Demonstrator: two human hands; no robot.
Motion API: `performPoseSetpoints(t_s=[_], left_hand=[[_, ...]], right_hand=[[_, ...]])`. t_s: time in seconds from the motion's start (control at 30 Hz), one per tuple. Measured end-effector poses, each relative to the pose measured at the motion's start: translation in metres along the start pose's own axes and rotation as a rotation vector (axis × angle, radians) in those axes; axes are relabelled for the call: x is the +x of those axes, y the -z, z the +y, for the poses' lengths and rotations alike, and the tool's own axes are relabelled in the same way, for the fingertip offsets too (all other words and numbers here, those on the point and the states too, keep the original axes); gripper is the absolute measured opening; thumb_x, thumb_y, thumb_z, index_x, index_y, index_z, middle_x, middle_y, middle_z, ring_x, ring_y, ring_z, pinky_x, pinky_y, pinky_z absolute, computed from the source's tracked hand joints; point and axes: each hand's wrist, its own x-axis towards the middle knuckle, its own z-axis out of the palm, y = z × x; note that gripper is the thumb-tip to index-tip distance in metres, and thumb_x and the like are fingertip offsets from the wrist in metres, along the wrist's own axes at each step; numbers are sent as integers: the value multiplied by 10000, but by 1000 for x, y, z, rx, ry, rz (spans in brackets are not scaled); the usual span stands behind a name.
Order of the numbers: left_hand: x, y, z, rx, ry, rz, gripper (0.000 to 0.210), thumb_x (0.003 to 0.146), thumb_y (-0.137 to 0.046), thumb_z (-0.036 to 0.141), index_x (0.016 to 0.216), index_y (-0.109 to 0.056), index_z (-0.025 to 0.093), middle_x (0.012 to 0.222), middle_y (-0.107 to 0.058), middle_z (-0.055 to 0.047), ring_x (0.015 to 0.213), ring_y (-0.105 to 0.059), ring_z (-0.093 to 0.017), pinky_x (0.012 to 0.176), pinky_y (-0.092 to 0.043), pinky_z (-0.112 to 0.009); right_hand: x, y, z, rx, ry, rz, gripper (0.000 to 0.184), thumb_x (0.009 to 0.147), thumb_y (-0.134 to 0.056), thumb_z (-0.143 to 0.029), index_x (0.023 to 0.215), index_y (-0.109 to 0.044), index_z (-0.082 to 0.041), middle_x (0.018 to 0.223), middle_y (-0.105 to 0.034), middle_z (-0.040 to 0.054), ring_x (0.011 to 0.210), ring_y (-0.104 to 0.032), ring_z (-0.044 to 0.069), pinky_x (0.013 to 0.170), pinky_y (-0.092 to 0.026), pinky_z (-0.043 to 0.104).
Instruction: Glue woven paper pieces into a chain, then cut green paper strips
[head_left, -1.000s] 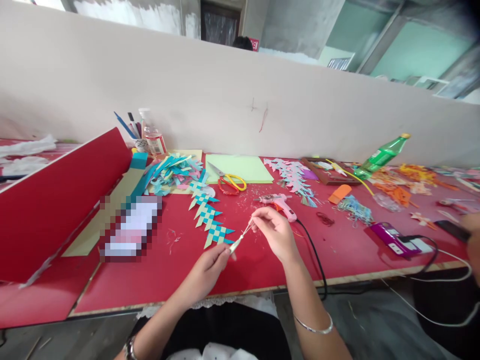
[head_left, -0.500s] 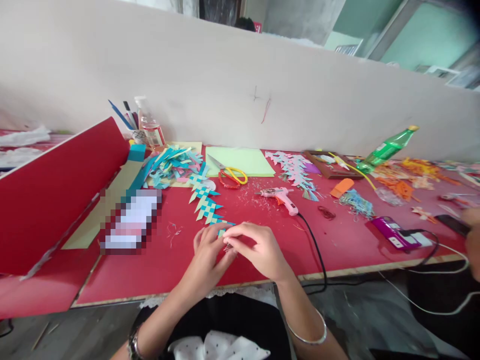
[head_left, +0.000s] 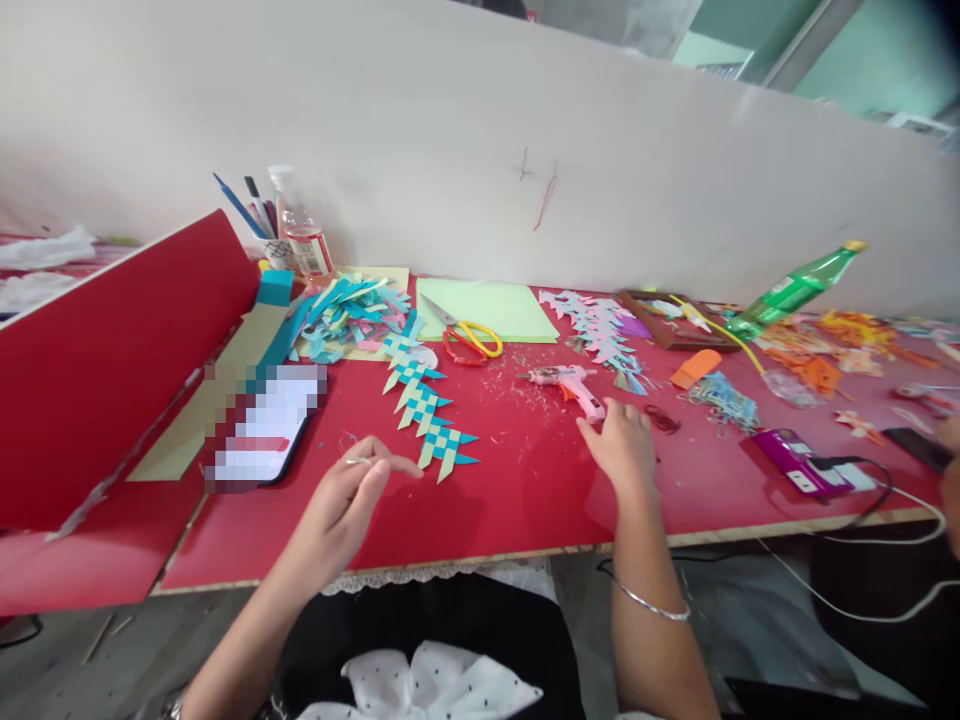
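A woven strip of teal and pale-yellow paper with pointed edges lies on the red table. My left hand is beside its near end, index finger stretched out to the paper's edge and the other fingers curled. A thin pale band shows at those fingers, perhaps a ring. My right hand reaches over the table at the handle end of a pink glue gun, thumb and fingers apart. Whether it touches the handle is hard to see. A coil of dark red cord lies just right of its fingertips.
Yellow-and-red-handled scissors lie near pale green sheets. A phone and a heap of paper strips are on the left. A green bottle leans at the back right; a purple power strip lies nearer.
My hands have parted from the strip's near end. The right moved right to the glue gun; the left drew back left. The strip's near end now lies uncovered.
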Motion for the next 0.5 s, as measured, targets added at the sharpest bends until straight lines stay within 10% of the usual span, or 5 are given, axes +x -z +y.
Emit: performPoseSetpoints(t_s=[0.23,0.5], left_hand=[[2,-18,-9,322,-161,-274,356,900,-290,275,1170,-518,244,1118,-551,-56,1020,-481,-188,881,-373,-353],[-1,-41,-31,450,-170,-277,359,904,-291,262,1206,-483,237,1220,-531,-29,1095,-451,-184,932,-368,-373]], right_hand=[[21,-20,4,55,-3,-96,305,770,-489,-347,951,-544,-109,931,-556,156,881,-522,264,682,-374,324],[23,-23,11,217,-37,-44,306,830,-329,-283,994,-513,-103,873,-595,147,763,-554,218,621,-377,291]])
